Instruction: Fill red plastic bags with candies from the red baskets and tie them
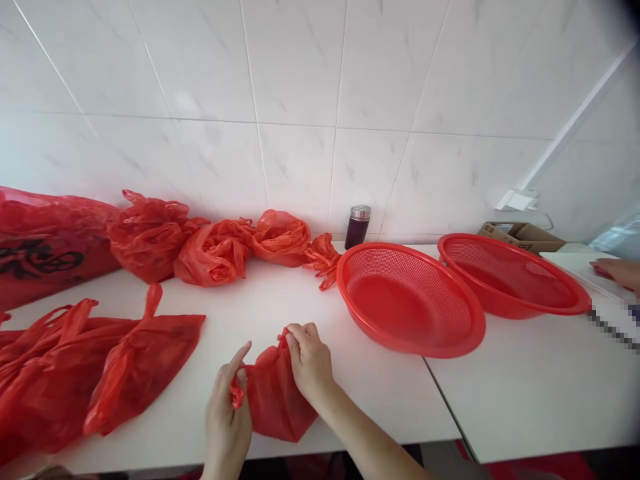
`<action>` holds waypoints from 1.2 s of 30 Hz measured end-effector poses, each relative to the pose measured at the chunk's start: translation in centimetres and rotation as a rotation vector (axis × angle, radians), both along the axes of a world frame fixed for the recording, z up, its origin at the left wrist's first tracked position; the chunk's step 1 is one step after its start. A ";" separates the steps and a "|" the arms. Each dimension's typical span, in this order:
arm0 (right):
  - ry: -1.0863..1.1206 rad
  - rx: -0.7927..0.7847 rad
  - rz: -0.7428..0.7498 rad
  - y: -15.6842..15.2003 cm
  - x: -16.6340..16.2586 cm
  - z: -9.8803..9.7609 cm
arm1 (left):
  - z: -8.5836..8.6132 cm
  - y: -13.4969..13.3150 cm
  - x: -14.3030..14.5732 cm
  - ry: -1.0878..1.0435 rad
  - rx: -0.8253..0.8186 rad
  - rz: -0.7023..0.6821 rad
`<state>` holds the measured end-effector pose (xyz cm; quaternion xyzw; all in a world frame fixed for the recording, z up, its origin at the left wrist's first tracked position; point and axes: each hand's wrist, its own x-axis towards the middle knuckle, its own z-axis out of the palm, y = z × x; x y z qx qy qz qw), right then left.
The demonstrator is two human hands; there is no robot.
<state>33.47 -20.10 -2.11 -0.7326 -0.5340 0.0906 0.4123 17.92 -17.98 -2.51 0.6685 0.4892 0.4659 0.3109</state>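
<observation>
A small red plastic bag [274, 400] lies on the white table [390, 393] near its front edge. My left hand [226, 417] pinches the bag's left handle between thumb and fingers. My right hand [310, 360] pinches the bag's top right handle. Both hands are closed on the bag, about a hand's width apart.
Flattened red bags [95, 370] lie to the left. Crumpled red bags [215, 250] line the tiled wall, beside a large printed red bag [45, 243]. Two red colander baskets [407, 300] [510, 273] sit right, a dark flask [357, 227] behind. Another person's hand [617, 272] is at far right.
</observation>
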 end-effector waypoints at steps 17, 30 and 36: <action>-0.258 -0.187 0.044 3.3 4.1 0.4 | 0.2 4.0 0.0 0.351 -0.162 -0.197; -0.231 -0.238 -0.115 5.8 6.8 -1.6 | -0.1 5.8 0.9 0.594 -0.260 -0.126; -0.227 -0.267 -0.091 7.1 6.5 -3.0 | -1.3 7.5 2.1 0.849 -0.121 -0.088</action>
